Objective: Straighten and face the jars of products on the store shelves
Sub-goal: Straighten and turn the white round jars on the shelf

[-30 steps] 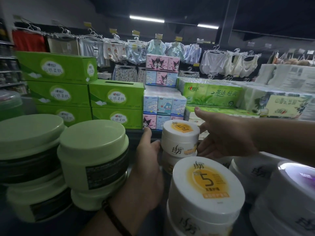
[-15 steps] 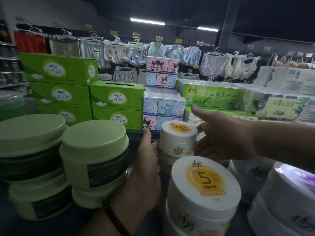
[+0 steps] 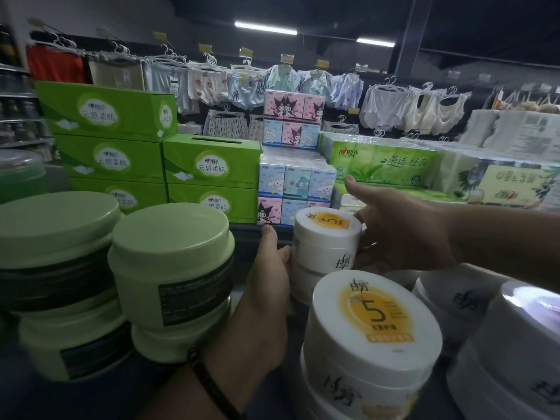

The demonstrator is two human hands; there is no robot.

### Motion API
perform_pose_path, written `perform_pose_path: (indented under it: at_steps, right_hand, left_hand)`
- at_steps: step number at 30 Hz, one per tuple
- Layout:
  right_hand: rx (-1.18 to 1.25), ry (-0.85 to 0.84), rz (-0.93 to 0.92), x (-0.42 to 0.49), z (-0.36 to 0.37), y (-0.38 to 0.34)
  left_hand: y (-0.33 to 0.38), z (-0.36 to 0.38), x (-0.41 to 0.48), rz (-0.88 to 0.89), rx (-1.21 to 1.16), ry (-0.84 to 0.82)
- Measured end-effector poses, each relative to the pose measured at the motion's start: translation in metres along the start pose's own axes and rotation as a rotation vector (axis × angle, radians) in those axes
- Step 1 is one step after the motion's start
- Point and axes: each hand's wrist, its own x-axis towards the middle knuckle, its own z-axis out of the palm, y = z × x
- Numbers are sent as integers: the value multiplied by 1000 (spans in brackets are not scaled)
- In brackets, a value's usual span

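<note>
Two ceiling lights point(image 3: 265, 27) point(image 3: 375, 43) | dim store | dark shelf point(image 3: 244, 256) | white jar point(image 3: 325, 241) held

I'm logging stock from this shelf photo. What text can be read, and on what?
"心相印 云感柔肤": green tissue boxes.
"心相印 茶语·经典": green tissue pack.
"5": orange lid label of the near white jar and the far white jar.
Brush-script logo on the white jars: cannot make out.
Black label on the green jar: too small to read.
</note>
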Motion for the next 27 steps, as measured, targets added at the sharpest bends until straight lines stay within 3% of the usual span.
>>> perform_pose_path:
  at_steps: [11, 27]
  right_hand:
    - [25, -2, 75, -6, -7, -3]
    - [1, -82, -2, -8, -5, 4]
  left_hand:
    - [-8, -6, 14, -9, -14, -34]
    - [-10, -13, 6, 9, 42, -95]
